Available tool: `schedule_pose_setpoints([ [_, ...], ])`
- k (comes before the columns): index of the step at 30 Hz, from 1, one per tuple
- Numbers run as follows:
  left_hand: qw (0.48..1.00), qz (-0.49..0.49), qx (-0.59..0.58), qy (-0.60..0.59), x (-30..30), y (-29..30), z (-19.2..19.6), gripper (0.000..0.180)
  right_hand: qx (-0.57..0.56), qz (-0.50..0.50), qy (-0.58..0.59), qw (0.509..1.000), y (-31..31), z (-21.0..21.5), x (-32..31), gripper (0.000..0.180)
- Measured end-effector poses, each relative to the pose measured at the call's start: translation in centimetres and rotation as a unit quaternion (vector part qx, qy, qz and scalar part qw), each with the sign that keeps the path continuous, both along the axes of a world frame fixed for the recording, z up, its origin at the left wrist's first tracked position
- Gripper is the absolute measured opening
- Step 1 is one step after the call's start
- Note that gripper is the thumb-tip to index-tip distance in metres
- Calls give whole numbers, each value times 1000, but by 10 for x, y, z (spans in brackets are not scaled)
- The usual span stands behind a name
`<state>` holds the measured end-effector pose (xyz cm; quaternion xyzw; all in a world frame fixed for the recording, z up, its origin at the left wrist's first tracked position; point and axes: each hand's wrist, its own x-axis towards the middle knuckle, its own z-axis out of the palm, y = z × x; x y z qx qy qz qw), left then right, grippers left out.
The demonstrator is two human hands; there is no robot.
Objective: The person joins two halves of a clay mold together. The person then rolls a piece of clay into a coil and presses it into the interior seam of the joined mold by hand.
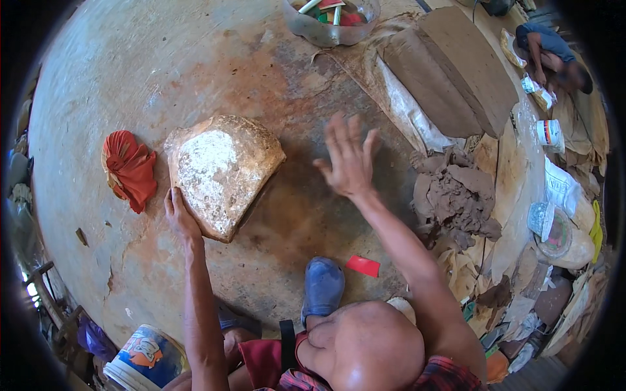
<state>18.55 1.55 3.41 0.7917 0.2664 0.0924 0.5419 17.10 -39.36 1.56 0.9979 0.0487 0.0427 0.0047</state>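
A heavy-looking, roughly fan-shaped block (255, 146), tan with a chalky white patch on top, lies on the floor in front of me. My left hand (182, 218) rests against its near left edge, fingers stretched out along the side. To the right of the block my right hand (349, 156) is raised over the floor, fingers spread, holding nothing and slightly blurred. An orange-red cloth bundle (130, 168), gathered into a knot, sits left of the block. A torn heap of wet grey-brown clay (456, 195) lies to the right of my right forearm.
Large clay slabs (450, 72) rest on sheeting at the back right. Behind stands a clear basin (332, 29) with tools. A red flat piece (362, 266) lies by my blue clog (323, 287). A bucket (147, 358) stands lower left; another person (554, 55) crouches far right.
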Motion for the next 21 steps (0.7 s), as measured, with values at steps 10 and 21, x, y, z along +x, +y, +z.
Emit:
schedule_pose_setpoints([
  [10,1000,-1,-9,5,-5,-9,1,51,60,24,-125,990,-19,5,30,98],
  [21,1000,14,-20,-9,2,-7,5,51,15,35,7,999,-31,-3,48,104],
])
